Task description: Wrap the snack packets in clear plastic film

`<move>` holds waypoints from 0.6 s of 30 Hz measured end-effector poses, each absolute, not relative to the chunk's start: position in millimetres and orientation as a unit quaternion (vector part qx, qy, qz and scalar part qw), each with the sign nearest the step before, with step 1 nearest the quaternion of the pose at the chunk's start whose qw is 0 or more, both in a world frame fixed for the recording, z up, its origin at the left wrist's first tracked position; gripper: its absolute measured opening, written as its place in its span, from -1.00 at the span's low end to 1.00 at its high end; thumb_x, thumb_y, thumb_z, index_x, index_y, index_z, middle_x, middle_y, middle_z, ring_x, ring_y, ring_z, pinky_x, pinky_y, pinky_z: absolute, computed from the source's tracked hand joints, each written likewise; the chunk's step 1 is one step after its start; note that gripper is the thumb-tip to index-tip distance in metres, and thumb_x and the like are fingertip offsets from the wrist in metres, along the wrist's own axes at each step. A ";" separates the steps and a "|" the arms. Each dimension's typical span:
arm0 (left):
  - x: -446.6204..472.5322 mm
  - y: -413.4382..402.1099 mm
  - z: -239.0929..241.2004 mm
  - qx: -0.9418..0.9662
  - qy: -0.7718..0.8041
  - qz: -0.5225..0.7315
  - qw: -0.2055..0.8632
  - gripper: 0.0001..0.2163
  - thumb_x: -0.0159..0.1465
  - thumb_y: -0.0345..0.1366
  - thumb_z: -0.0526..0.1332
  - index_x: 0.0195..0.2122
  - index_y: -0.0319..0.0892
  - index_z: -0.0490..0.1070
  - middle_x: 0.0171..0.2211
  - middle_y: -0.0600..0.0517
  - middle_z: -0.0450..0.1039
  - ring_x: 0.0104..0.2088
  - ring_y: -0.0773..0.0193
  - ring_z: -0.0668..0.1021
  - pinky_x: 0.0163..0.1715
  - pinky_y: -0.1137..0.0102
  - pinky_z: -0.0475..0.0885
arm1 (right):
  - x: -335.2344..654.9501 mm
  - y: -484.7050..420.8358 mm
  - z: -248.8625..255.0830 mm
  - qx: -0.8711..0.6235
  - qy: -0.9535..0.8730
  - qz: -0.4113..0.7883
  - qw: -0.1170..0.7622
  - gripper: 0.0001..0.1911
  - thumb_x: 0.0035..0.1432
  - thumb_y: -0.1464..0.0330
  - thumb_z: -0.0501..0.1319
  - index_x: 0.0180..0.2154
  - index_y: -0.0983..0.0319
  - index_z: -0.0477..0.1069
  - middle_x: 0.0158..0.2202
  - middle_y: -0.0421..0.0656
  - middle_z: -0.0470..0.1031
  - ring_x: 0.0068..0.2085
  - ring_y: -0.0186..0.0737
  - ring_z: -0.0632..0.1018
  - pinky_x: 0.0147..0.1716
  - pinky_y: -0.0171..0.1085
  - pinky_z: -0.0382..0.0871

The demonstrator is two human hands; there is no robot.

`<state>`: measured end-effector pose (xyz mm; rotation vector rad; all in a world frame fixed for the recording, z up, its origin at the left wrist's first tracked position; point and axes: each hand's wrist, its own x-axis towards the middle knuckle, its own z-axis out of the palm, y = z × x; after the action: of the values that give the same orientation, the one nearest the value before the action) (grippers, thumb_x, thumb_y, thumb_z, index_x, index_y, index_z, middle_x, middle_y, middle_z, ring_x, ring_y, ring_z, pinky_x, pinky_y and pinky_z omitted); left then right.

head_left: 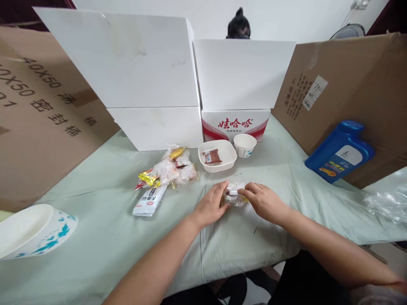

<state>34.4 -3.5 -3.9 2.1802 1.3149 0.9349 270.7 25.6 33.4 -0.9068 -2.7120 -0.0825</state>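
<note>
One crinkly clear packet (pixel 235 201) lies on the bench (pixel 111 241), just nearer the person than the white tray (pixel 227 158). To my eye, handling it well means a light brace from the left hand (pixel 210 204), so the loose film doesn't slide, and small, slow movements from the right hand (pixel 266 202), clear of those bracing fingers. The left's fingers are clamped on the packet's side, thumb nearest the body; the right, palm down, seems to pinch a small white piece (pixel 233 193). Both forearms slant inward.
</note>
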 end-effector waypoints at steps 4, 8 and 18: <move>34.4 -3.8 2.4 0.782 0.470 0.354 0.208 -0.75 0.21 -0.34 0.23 -0.06 -0.11 0.43 0.07 -0.12 0.39 0.12 0.05 0.41 0.15 0.10 0.31 | 312.1 39.3 27.7 -0.384 -0.915 -0.020 0.125 -0.58 0.22 0.54 0.01 0.05 0.18 0.37 -0.13 -0.05 0.47 -0.23 -0.16 0.53 -0.27 -0.20 0.42; 39.5 -5.1 6.5 0.735 0.496 0.418 0.198 -0.93 0.22 -0.36 0.17 -0.32 -0.13 0.45 -0.09 -0.10 0.47 -0.01 0.10 0.47 0.03 0.18 0.38 | 358.8 51.3 21.4 -0.474 -0.871 -0.049 0.122 -0.67 0.25 0.48 -0.01 -0.06 0.22 0.45 -0.20 -0.01 0.51 -0.23 -0.03 0.53 -0.24 -0.07 0.44; 20.6 7.6 1.9 0.565 0.691 0.388 0.230 -0.69 -0.01 -0.56 0.12 -0.24 -0.13 0.28 -0.49 0.13 0.37 -0.42 0.23 0.49 -0.33 0.36 0.38 | 270.6 44.4 60.6 -0.281 -0.923 0.086 0.249 -0.57 0.14 0.17 0.29 -0.01 0.23 0.37 -0.07 0.03 0.48 -0.02 -0.01 0.47 -0.04 -0.05 0.38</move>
<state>20.6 7.6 1.9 1.5533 1.9014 1.0676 270.6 44.4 60.6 -0.7661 -2.5138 0.2353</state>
